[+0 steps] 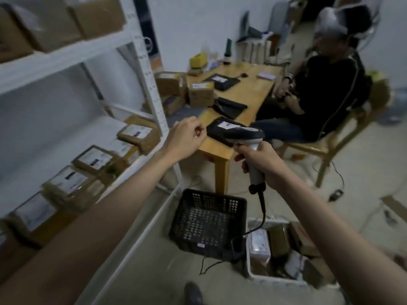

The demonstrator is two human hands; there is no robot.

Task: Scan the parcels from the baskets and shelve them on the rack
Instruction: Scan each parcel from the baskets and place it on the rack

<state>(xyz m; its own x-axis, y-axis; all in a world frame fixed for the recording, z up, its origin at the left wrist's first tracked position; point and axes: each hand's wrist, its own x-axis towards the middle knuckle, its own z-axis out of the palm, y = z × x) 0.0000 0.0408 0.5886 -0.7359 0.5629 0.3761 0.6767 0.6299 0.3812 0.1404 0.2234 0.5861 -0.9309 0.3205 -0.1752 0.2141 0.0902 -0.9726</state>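
Parcels: the ones left to scan lie heaped in the white bin (251, 269) on the floor, beside an emptied black basket (207, 223); more sit on the table (248, 93).
Handling: the bin's parcels (279, 238) look like small cartons and soft wrapped packets, probably light; I would take a carton by its two short sides, label up, and pinch a soft packet by its edge.
Scanner: the scanner (246, 137) points toward a black packet (222, 128) at the table's near corner, its cable trailing down to the basket.
Right hand: the right hand (262, 164) is wrapped tight round the scanner's handle.
Left hand: the left hand (187, 139) hangs in the air with fingers curled loosely, holding nothing.
Rack: the rack (141, 62) at the left already carries labelled boxes (92, 159) on its shelves.
Room: a person (326, 84) sits on a chair by the table.
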